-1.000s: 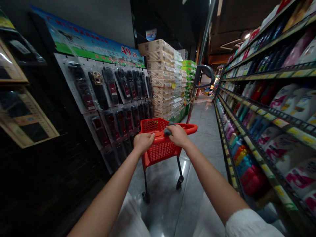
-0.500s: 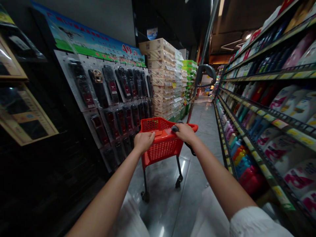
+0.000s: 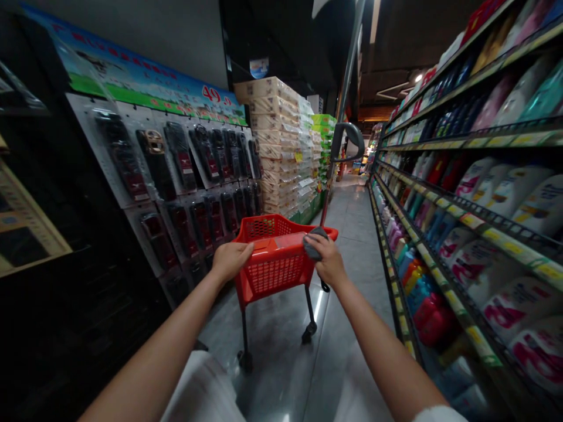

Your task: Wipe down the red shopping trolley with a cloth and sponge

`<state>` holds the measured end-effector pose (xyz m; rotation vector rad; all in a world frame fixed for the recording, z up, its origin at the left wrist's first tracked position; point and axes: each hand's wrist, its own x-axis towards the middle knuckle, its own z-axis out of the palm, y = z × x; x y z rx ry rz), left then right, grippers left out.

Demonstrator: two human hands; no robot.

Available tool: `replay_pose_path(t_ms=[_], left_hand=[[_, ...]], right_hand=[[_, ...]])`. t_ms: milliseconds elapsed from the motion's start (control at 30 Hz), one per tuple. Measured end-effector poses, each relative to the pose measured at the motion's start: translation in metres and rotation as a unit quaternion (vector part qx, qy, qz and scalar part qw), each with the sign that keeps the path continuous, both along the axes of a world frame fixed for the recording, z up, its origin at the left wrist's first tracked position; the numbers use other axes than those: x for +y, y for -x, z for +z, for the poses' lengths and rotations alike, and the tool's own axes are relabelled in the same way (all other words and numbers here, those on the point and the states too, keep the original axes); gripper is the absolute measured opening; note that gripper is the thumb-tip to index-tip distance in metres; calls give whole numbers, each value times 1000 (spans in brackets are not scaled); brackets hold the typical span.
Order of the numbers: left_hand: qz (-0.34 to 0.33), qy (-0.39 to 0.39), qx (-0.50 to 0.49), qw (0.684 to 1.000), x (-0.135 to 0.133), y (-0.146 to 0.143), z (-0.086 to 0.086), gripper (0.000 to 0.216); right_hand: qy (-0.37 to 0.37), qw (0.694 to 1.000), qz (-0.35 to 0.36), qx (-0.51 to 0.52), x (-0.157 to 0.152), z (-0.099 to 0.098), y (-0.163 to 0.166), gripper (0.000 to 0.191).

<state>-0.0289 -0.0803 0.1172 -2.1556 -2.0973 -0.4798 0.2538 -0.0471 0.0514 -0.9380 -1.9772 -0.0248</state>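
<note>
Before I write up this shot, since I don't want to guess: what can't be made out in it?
All in the head view:
Grey wad: full shape, partly covered by the right grip.
Red cart: basket floor, mostly hidden by its near wall.
Pale-edged box: left part, cut off by the left edge.
Belt packs: small print, blurred.
Far goods: too small.

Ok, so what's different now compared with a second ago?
The right hand has slid the gray cloth rightward along the red handle, close to its right end. The view has swung slightly right, so everything sits further left in the picture. Nothing was visibly taken or let go: the left hand stays on the handle's left end, and the right hand keeps the cloth.
</note>
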Motion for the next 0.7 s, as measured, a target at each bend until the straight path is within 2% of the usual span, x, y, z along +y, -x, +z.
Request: replay_pose_path(t_ms=[100,200,300,367,433,567,700], left_hand=[[-14,2,-2,1000,3,3,-1,58],[-17,1,-7,1000,4,1,-2,59],[-13,-1,-11,1000,4,-3,-2,59],[-8,3,-9,1000,3,-4,-1,59],[-2,7,-2,1000,2,-6,0,59],[23,2,9,1000,0,-12,1,60],[59,-14,10,998,-1,-18,0,61]], right_hand=[[27,998,-45,34,21,-1,-37,58],[74,995,-57,35,42,14,-60,42],[207,973,-105,12,63,41,-67,29],[309,941,-130,-46,79,60,-64,25],[363,915,-142,-100,94,76,-58,22],[369,908,-156,-123,112,86,-45,20],[325,927,-161,-98,105,68,-46,28]])
